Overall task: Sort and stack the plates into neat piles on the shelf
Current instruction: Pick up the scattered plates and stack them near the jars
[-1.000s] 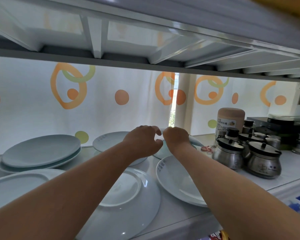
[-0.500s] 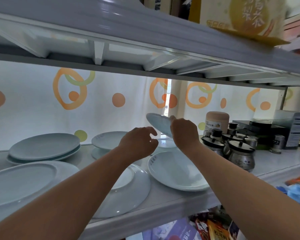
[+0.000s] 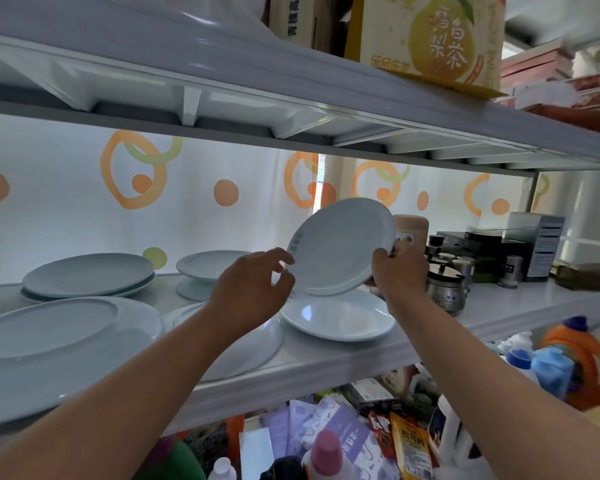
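My right hand grips a small pale blue plate by its right rim and holds it tilted, face toward me, above the shelf. My left hand hovers by the plate's lower left edge with fingers spread, holding nothing. Under the lifted plate lies a shallow white plate. A large plate sits under my left forearm. Farther left lie a big oval plate, a stack of two plates and a small plate resting on an upturned one.
Steel lidded jars and a beige canister stand right of the plates, with dark boxes behind. The upper shelf hangs low overhead and carries cartons. Bottles and packets crowd the level below.
My right hand has lifted the small plate off the back of the shelf and tilted it up toward me. My left hand has opened beside it. The view has pulled back and up.
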